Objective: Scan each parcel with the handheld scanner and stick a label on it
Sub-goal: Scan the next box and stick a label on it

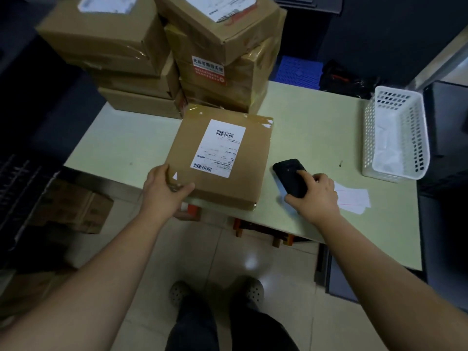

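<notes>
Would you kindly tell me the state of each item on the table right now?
Parcel: taped shut, label up, flat on the table.
Left hand: grips the parcel's near corner.
Scanner: gripped by the right hand.
Stack: sealed boxes, piled behind the parcel.
Basket: upright, white sheet inside.
Papers: flat on the table.

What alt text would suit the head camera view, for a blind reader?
A person's left hand grips the near corner of a flat brown cardboard parcel bearing a white barcode label, while the right hand grips a black handheld scanner over the pale green table. Stacked brown cardboard boxes stand behind; a white perforated plastic basket sits at the right.
</notes>
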A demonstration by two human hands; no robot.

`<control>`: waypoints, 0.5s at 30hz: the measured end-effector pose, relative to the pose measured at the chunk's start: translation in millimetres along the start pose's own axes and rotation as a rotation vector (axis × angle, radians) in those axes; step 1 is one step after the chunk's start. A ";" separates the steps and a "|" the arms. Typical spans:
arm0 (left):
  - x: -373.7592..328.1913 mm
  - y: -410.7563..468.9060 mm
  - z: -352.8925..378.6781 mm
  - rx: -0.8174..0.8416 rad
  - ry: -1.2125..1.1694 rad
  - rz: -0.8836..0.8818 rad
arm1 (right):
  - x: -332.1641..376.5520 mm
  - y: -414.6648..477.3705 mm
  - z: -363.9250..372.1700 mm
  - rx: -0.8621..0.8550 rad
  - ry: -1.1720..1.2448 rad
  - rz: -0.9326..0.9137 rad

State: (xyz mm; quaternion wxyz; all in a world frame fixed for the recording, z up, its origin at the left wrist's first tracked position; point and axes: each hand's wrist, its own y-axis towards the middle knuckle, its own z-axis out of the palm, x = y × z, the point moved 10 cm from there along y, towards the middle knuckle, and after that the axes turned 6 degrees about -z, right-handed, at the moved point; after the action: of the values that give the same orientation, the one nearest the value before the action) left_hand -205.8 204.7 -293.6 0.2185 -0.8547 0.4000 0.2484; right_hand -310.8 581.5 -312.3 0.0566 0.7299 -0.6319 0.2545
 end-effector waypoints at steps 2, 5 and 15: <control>-0.5 -1.9 -1.4 0.015 0.013 -0.004 | 13.3 -5.9 -26.9 0.006 0.028 -0.015; 1.0 -3.3 -6.8 0.022 0.024 -0.013 | 59.4 -15.0 -62.7 0.103 0.029 -0.116; 17.3 1.2 -11.1 0.116 0.078 -0.030 | 180.0 -80.2 -93.0 0.474 -0.268 -0.302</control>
State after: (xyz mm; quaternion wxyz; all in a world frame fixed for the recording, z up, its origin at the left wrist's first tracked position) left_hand -194.3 187.6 -295.5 0.2557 -0.8556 0.4091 0.1878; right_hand -249.5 473.9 -133.1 -0.1615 0.8355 -0.4411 0.2850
